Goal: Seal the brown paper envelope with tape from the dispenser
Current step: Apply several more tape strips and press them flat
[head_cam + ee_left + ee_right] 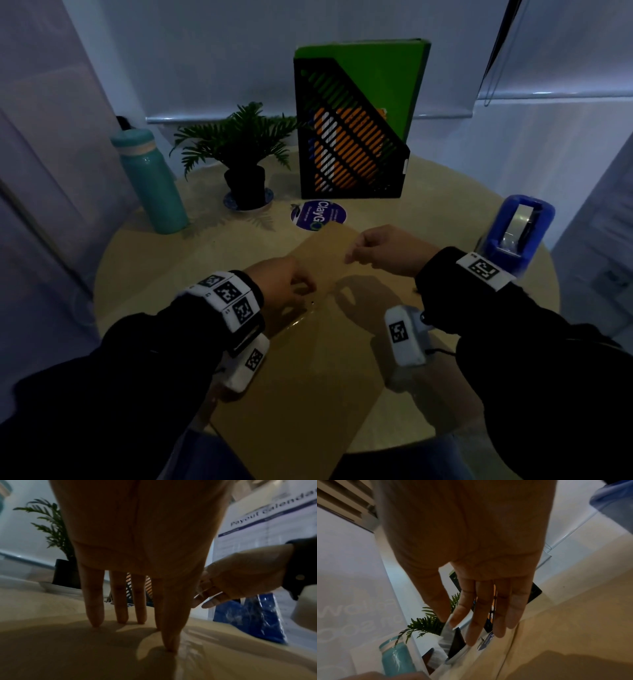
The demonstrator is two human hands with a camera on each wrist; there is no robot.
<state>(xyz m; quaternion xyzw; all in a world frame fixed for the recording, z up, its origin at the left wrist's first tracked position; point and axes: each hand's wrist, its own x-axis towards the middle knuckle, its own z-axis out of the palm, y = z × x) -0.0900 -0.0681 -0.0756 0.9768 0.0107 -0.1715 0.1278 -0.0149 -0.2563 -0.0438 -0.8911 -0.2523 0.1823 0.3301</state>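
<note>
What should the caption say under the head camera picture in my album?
Left hand presses clear tape onto the brown paper envelope; right hand pinches its other end.

Dim, bluish light; soft shadows (wide-angle edges warped, blurred).

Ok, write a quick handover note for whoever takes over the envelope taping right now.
Left hand: straight fingers press the brown envelope flat on the table, thumb on one end of the tape strip.
Right hand: pinches the strip's other end, raised above the envelope.
Dispenser: far right of the table, untouched.
Done: strip pulled, one end pressed down.
Left: lay down the rest, smooth it.
</note>
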